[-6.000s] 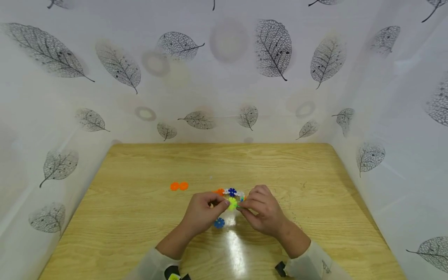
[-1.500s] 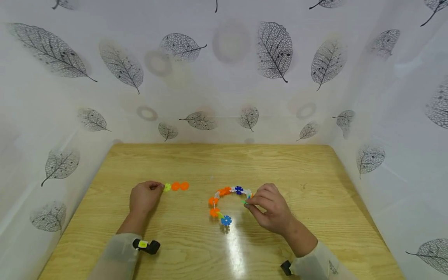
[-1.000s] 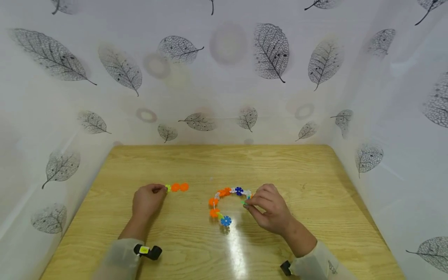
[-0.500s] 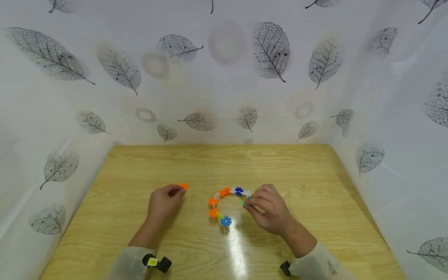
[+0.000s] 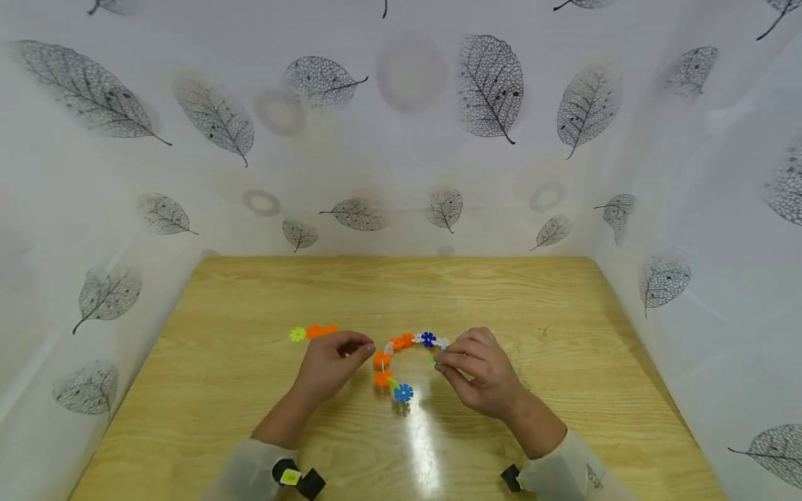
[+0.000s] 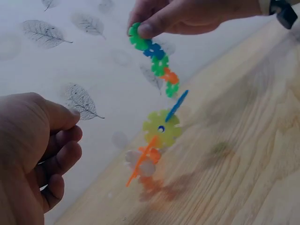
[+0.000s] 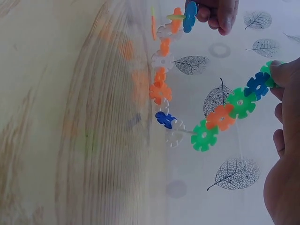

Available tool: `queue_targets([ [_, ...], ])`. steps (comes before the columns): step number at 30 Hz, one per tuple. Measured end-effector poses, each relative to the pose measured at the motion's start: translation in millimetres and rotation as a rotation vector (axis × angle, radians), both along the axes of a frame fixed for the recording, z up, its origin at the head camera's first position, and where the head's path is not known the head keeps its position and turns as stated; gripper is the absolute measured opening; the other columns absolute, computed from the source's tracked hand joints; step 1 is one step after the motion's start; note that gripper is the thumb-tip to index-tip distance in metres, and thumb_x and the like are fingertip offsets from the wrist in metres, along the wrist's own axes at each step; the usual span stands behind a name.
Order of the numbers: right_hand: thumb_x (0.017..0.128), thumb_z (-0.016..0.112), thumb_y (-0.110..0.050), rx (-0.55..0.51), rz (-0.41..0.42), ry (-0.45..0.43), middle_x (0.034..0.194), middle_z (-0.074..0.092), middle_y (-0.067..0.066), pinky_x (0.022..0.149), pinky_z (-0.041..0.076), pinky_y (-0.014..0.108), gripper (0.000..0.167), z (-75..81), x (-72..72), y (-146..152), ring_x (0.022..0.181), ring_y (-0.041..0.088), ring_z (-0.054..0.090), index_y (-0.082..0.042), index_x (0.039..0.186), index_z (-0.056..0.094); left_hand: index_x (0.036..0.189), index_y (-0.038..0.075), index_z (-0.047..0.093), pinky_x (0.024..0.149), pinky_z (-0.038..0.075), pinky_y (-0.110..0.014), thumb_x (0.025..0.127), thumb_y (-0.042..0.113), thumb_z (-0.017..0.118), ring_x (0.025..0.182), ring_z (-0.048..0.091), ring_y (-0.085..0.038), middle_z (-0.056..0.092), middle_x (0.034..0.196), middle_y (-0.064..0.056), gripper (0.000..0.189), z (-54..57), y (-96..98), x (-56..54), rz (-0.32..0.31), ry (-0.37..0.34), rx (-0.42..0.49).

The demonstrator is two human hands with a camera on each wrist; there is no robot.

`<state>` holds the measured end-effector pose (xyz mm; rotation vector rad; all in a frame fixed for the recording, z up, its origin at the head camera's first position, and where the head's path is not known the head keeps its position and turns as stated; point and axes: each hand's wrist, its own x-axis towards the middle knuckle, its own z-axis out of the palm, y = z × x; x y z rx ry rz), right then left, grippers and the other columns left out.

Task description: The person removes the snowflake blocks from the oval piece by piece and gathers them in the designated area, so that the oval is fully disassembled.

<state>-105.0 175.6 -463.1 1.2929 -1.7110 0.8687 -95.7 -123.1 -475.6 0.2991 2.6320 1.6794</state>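
Observation:
My right hand [image 5: 479, 372] pinches a green snowflake disc [image 6: 138, 39] at one end of a chain of interlocking plastic discs [image 7: 160, 92]. Green, blue, orange, white, dark blue and yellow discs make up the curved chain. In the head view its other end, a light blue disc [image 5: 404, 393], hangs toward the front. Just left of the chain, my left hand [image 5: 328, 362] has its fingers loosely curled, with nothing between them. Beyond that hand, a yellow disc [image 5: 298, 335] lies in a row with two orange discs [image 5: 315, 330], partly covered by the hand.
The wooden table [image 5: 250, 292] reaches back to a pale curtain [image 5: 401, 160] printed with leaves, which also hangs along both sides. Black wrist cameras [image 5: 310, 483] sit at the sleeves.
Six seconds ago my left hand held the yellow disc near my right hand; later it was beside the orange discs. Now the left hand has moved right, toward the chain. The right hand stays put.

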Motion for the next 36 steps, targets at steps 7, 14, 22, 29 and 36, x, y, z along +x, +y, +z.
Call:
queue_targets([
  [7,0.097,0.075,-0.015,0.003,-0.007,-0.003,0.087,0.074,0.005,0.071,0.045,0.036,0.014,1.2,-0.6,0.0,0.076,0.021,0.063,-0.002,0.095,0.08,0.101,0.018,0.08,0.064,0.052,-0.03,0.098,0.032,0.074,0.074,0.064,-0.015,0.075,0.089,0.004,0.015,2.3,21.2,-1.2,-0.159,0.078,0.047],
  [14,0.097,0.075,-0.017,0.001,-0.005,-0.013,0.085,0.073,0.002,0.072,0.044,0.034,0.015,-0.8,0.7,-1.7,0.075,0.02,0.062,-0.004,0.091,0.079,0.1,0.021,0.08,0.069,0.055,-0.031,0.097,0.026,0.076,0.079,0.065,-0.009,0.072,0.092,0.017,0.007,1.2,38.7,1.4,-0.224,0.179,0.046],
  [22,0.098,0.075,-0.021,-0.007,-0.001,-0.032,0.08,0.07,-0.001,0.072,0.041,0.032,0.018,-3.9,1.7,-3.2,0.072,0.018,0.059,-0.006,0.088,0.078,0.103,0.016,0.08,0.065,0.053,-0.033,0.095,0.017,0.079,0.081,0.065,-0.008,0.073,0.094,0.01,0.008,2.5,53.6,5.5,-0.297,0.327,0.07],
  [29,0.098,0.076,-0.023,-0.006,0.011,-0.036,0.078,0.069,-0.001,0.071,0.042,0.031,0.02,-2.2,2.1,-5.7,0.071,0.017,0.059,-0.007,0.086,0.077,0.102,0.023,0.08,0.065,0.052,-0.042,0.094,0.012,0.078,0.086,0.066,-0.006,0.074,0.097,0.006,0.013,7.2,58.3,8.5,-0.328,0.368,0.074],
  [36,0.095,0.079,-0.025,-0.005,0.012,-0.053,0.076,0.069,-0.002,0.072,0.044,0.033,0.021,-1.4,2.8,-4.8,0.07,0.016,0.059,-0.009,0.083,0.076,0.1,0.02,0.078,0.063,0.053,-0.042,0.095,0.01,0.077,0.084,0.066,-0.007,0.075,0.098,0.001,0.011,7.9,59.1,10.2,-0.322,0.415,0.065],
])
